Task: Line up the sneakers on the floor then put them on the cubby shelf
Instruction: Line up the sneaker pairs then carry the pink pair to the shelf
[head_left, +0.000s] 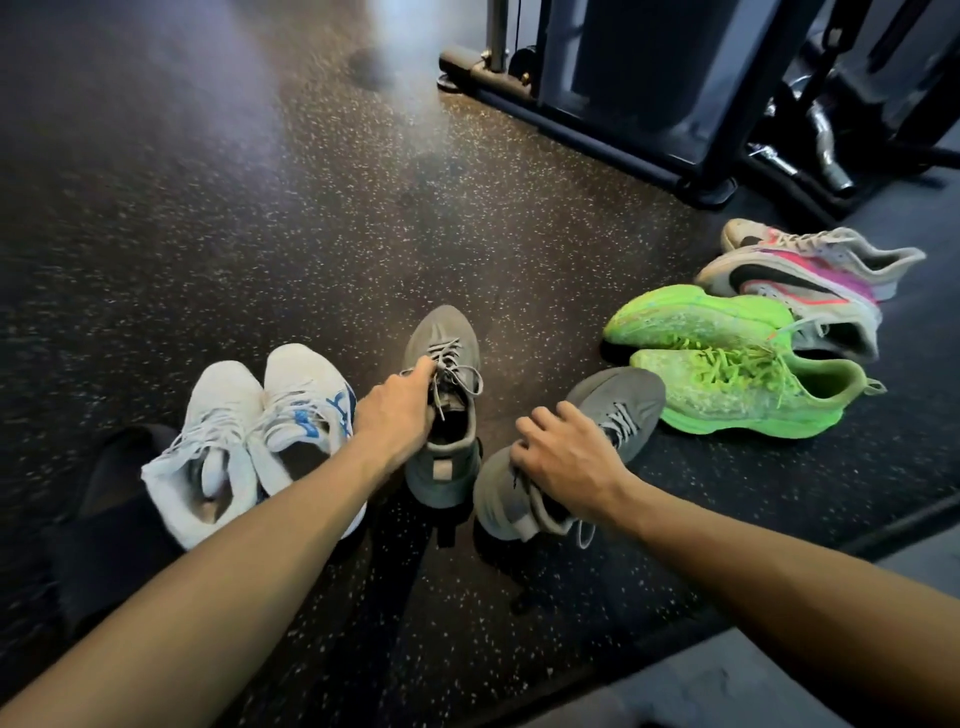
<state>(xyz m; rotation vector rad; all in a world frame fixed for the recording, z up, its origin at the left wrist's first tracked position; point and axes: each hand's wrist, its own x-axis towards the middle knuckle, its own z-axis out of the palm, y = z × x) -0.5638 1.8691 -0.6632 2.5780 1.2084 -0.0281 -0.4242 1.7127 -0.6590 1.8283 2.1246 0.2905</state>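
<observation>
Two grey sneakers sit on the speckled floor in front of me. My left hand grips the left grey sneaker at its tongue and collar, toe pointing away. My right hand holds the right grey sneaker by its collar; that shoe is angled toward the right. A white pair with blue marks stands side by side at the left. Two neon green sneakers lie at the right, and behind them a white pair with pink and black marks. No cubby shelf is in view.
A black gym machine base with metal bars stands at the back right. Dark fabric, maybe my leg, lies at the lower left. A lighter mat edge runs across the lower right. Bare speckled floor stretches to the far left.
</observation>
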